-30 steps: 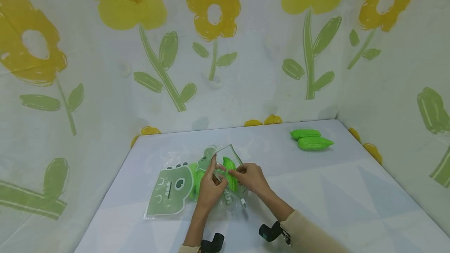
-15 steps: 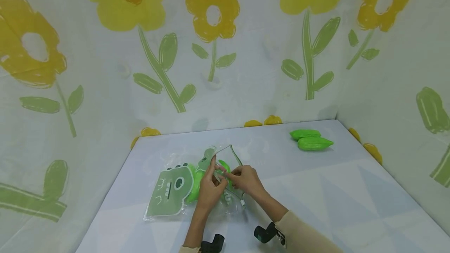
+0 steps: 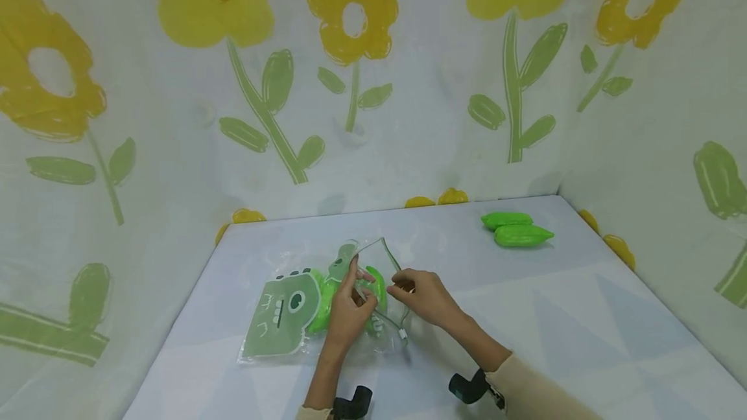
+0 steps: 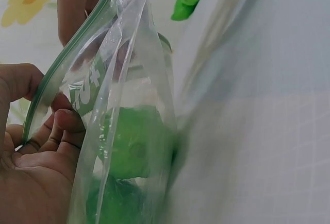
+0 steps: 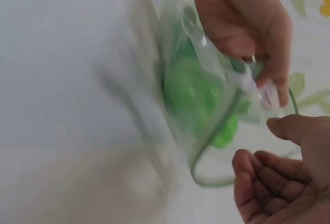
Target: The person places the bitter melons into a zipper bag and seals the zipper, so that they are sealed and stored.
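A clear zip bag (image 3: 283, 326) with a green dinosaur print lies on the table, its green-edged mouth spread toward the right. My left hand (image 3: 347, 316) holds the bag's green rim, its fingers curled at the opening in the left wrist view. Several bright green, pointed vegetable-like pieces sit inside; one green piece (image 4: 129, 141) shows through the plastic. My right hand (image 3: 428, 293) is just right of the mouth. In the right wrist view its thumb and loosely bent fingers are apart, with nothing between them. A white slider (image 3: 403, 334) hangs at the rim's near corner.
Two more bright green pointed pieces (image 3: 523, 235) lie side by side at the table's back right. The pale table (image 3: 583, 336) meets a flower-printed cloth wall (image 3: 420, 96) behind and at both sides.
My right hand moved in toward the bag's mouth with a green piece, which sank into the bag. It let go and drew back to the right. The left hand stays in place.
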### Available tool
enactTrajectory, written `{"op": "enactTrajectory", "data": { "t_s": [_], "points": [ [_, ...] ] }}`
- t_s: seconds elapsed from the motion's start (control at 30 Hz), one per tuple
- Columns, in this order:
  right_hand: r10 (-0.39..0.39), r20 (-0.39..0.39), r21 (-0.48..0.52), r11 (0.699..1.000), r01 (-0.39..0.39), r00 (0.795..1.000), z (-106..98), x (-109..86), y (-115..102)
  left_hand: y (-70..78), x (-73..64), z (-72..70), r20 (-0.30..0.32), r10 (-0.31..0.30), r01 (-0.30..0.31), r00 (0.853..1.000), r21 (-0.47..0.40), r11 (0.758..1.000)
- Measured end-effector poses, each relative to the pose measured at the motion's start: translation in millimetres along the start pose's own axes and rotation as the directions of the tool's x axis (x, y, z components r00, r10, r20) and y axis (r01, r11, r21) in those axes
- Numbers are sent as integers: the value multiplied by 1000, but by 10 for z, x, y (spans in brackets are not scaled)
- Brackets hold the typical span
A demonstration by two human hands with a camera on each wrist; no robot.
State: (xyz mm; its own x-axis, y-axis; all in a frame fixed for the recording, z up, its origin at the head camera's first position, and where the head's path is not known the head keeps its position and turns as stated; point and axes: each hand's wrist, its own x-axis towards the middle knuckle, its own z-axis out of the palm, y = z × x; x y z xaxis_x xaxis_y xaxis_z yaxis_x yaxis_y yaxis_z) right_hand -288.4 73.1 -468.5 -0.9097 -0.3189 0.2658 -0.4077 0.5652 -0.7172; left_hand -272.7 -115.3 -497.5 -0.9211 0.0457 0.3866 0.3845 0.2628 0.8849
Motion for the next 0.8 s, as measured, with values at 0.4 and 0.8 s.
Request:
{"op": "enactTrajectory", "data": {
  "t_s": [0.4,0.8],
  "points": [
    [-221,-92,-271,944,189,971,-754,12,542,-48,37,33,-3,23,-23,1000,-17,1000],
    [-54,-74,-465,885,13,996,-1319,-29,1038,183,-23,-14,-11,-9,9,1000,-31,999]
  ]
}}
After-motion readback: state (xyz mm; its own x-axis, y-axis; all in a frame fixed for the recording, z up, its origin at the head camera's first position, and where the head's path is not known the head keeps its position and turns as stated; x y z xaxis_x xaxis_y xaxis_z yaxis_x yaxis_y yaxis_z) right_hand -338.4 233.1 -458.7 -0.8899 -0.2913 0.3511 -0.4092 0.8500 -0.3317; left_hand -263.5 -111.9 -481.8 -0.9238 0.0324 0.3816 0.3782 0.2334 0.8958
